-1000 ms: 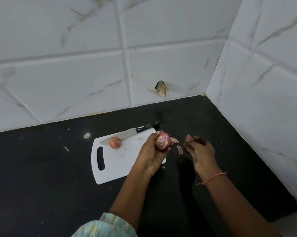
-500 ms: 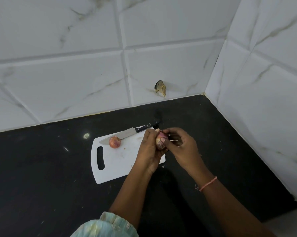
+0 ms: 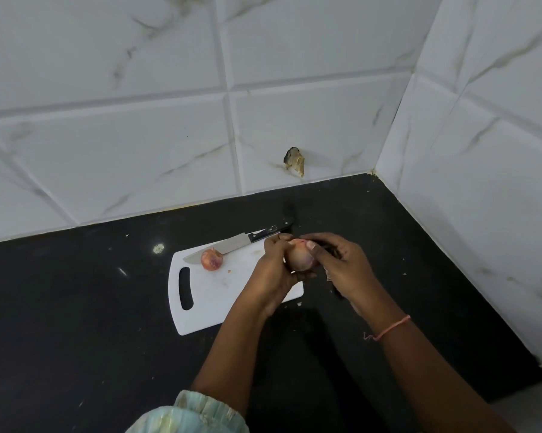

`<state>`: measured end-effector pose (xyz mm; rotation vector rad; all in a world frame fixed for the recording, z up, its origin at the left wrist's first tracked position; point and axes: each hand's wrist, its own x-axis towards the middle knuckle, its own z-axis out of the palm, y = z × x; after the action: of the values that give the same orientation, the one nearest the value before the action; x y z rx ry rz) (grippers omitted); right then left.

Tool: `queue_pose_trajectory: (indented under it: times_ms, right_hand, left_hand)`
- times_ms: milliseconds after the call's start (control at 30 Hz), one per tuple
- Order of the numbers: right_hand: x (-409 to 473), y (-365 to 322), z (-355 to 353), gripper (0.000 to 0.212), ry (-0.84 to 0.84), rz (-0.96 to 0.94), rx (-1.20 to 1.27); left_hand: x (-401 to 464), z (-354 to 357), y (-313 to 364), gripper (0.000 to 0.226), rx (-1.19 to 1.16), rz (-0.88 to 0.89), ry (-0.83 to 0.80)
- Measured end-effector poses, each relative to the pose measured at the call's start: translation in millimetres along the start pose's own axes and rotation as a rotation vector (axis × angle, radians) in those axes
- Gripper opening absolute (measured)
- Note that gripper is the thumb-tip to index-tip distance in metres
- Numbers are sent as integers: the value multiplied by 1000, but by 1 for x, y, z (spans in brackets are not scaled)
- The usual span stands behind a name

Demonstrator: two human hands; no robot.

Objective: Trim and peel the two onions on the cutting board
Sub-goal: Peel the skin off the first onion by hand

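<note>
White marble-patterned tiles are filling the upper half of the frame and the right edge, meeting a black table (image 3: 76, 323) that is spreading across the lower half. At the centre of the frame, the held onion (image 3: 299, 258) is sitting between both hands above the right end of the white cutting board (image 3: 219, 295); its pale, mostly bare surface is showing between the fingers. The left hand (image 3: 274, 270) is curling around the onion from the left and below, gripping it. The right hand (image 3: 341, 267) is closing in from the right, its thumb (image 3: 310, 246) pressing on the top of the onion and its fingers bending around the far side; whether a strip of skin is being pinched there cannot be told. A thin pink thread bracelet (image 3: 391, 328) is circling the right wrist.

Left of the hands, the second onion (image 3: 212, 259) is resting on the board near its upper edge, still wearing reddish skin. A knife (image 3: 238, 242) is lying just behind it, the blade over the board's top edge and the black handle pointing toward the upper right. The board's slot handle (image 3: 185, 288) is facing left. On the back wall, right of centre, a chipped patch (image 3: 294, 160) is showing in the tile. A pale green sleeve (image 3: 188, 414) is filling the bottom edge.
</note>
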<state>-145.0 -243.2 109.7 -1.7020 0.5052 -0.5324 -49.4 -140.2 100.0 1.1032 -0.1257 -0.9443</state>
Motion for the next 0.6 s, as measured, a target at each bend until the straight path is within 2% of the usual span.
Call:
queue_pose_trajectory:
  times_ms: [167, 333, 600]
  right_hand:
    - [0, 5, 5, 14, 165, 67, 73]
    - [-1, 2, 0, 19, 83, 105, 152]
    - [-2, 8, 10, 30, 98, 5, -10]
  left_hand:
    - [-4, -3, -8, 33, 13, 45, -18]
    - [-7, -1, -12, 31, 36, 138, -8]
    - [-5, 13, -19, 26, 34, 219, 97]
